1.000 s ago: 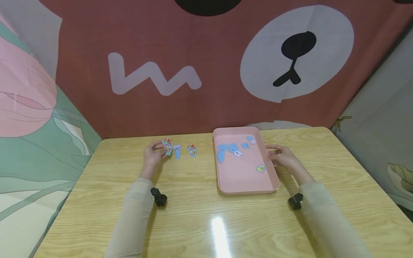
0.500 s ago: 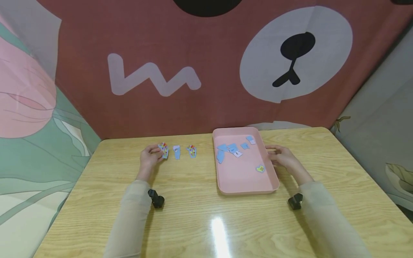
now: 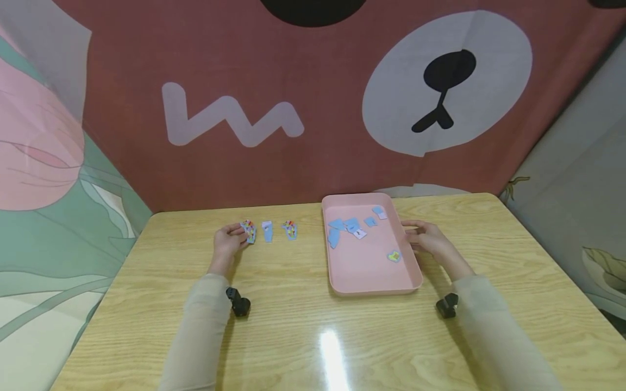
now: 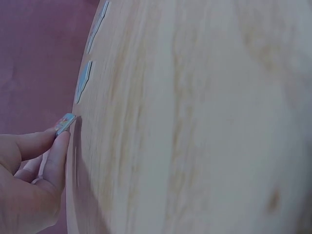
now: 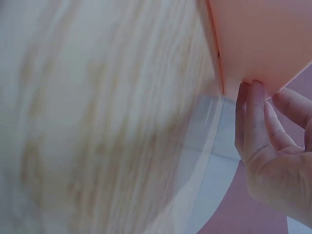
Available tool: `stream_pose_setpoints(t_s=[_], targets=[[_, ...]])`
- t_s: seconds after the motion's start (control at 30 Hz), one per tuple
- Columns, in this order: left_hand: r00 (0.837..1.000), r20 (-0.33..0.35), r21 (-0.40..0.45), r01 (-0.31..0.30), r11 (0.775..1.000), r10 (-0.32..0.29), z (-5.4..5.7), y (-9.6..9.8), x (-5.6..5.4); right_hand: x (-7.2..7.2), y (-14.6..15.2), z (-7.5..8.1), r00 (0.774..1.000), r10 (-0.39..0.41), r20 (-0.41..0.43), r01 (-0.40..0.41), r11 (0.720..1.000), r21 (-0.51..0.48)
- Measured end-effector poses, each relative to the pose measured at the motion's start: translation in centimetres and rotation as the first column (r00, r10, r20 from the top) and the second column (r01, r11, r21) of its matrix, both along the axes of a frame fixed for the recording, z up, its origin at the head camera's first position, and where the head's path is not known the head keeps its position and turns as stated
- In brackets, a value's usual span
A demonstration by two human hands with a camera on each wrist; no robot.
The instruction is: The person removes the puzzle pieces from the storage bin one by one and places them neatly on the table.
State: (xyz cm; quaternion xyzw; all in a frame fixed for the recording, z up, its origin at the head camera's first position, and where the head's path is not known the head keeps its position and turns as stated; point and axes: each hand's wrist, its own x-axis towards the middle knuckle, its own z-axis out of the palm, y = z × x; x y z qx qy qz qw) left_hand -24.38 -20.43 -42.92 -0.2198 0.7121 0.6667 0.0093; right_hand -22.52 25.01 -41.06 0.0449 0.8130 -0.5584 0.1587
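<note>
My left hand (image 3: 229,242) pinches a light-blue puzzle piece (image 3: 250,233) with a multicoloured print between thumb and fingers. In the left wrist view this piece (image 4: 65,124) is tilted, close over the table's far part. Just right of it lie a blue-and-lilac puzzle piece (image 3: 267,232) and another multicoloured puzzle piece (image 3: 290,231). My right hand (image 3: 431,240) is at the right side of a pink tray (image 3: 374,279). The right wrist view shows its extended fingertips (image 5: 255,90) against the tray's outer wall.
Inside the tray lie several blue and lilac pieces (image 3: 333,237) towards its far half, and a heart-shaped piece (image 3: 394,256) with yellow at the near right. A red-brown printed cloth (image 3: 235,174) rises behind the wooden table (image 3: 283,304).
My left hand has moved left with the multicoloured puzzle piece, away from the blue-and-lilac one, then slightly nearer to me. My right hand stays at the tray's side.
</note>
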Motion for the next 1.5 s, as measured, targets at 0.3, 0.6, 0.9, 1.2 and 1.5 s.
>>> stream_pose_setpoints(t_s=[0.3,0.6,0.9,1.2,1.5], targets=[[1.000,0.015,-0.026,0.016,1.000,-0.015,-0.2,-0.1,0.0,0.0,0.1,0.0,1.000,0.001,0.000,-0.001,1.000,0.009],[1.000,0.031,-0.054,-0.002,0.999,0.003,-0.4,0.1,-0.1,-0.1,0.1,-0.1,1.000,0.001,0.005,-0.001,0.999,0.038],[1.000,-0.025,-0.146,-0.016,0.989,0.012,-0.5,0.3,0.1,-0.1,0.0,-0.1,1.000,0.004,0.002,-0.004,1.000,0.028],[0.998,-0.058,-0.206,-0.015,0.978,0.003,-0.2,0.2,0.5,-0.1,-0.1,0.0,1.000,0.004,0.007,-0.004,0.999,0.039],[0.997,-0.079,-0.168,0.004,0.986,-0.017,0.6,0.8,0.5,0.0,0.0,0.1,1.000,0.013,-0.001,-0.013,0.999,0.040]])
